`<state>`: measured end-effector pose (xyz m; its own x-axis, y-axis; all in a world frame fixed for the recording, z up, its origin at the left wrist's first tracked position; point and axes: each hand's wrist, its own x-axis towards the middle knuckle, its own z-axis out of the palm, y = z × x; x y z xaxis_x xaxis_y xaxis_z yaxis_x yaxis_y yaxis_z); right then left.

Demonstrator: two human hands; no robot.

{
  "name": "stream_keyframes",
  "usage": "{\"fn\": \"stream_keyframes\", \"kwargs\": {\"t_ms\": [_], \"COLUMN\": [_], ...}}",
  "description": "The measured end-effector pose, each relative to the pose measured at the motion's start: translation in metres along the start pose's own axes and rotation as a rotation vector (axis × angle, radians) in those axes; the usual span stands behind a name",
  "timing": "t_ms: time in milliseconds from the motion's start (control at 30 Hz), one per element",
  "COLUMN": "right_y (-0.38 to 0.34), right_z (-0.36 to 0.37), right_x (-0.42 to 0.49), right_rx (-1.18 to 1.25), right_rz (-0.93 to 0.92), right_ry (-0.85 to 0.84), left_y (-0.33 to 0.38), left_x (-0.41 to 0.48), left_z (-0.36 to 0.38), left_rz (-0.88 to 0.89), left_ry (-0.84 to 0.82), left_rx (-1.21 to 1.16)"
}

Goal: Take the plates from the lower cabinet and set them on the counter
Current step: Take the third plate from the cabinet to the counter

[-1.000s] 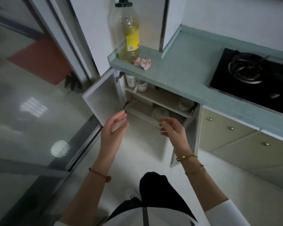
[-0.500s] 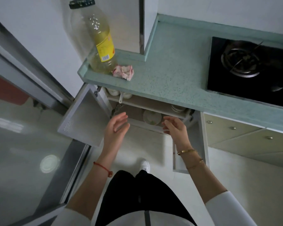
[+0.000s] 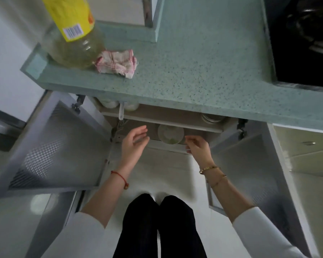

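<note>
Hands [image 3: 133, 145] flanking flat-lying plates [image 3: 170, 134]

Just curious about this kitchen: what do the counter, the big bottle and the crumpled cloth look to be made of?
Counter: pale green speckled stone or composite, matte, going by the dark flecks.
Bottle: clear plastic, glossy, with ribbed walls and a yellow label; yellowish liquid shows through.
Cloth: soft woven fabric, white with red lines, rumpled.

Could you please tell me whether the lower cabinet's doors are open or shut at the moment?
Open: the left door and the right door are both swung outward, exposing the plates on the shelves.
</note>
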<state>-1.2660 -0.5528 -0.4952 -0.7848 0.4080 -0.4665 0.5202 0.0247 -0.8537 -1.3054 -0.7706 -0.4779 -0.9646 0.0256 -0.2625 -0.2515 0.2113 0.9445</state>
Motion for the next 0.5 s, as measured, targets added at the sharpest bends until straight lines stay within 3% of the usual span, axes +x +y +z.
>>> {"fn": "stream_keyframes", "kwargs": {"t_ms": [233, 500], "right_y": [0.153, 0.278], "right_z": [0.044, 0.09], "right_x": [0.136, 0.294], "right_rx": [-0.179, -0.213], "right_rz": [-0.029, -0.054], "right_ry": [0.003, 0.074], "left_y": [-0.181, -0.331], "left_x": [0.113, 0.239], "left_z": [0.045, 0.1], "left_rz": [-0.052, 0.003], "left_ry": [-0.059, -0.076], "left_rx": [0.16, 0.231]}}
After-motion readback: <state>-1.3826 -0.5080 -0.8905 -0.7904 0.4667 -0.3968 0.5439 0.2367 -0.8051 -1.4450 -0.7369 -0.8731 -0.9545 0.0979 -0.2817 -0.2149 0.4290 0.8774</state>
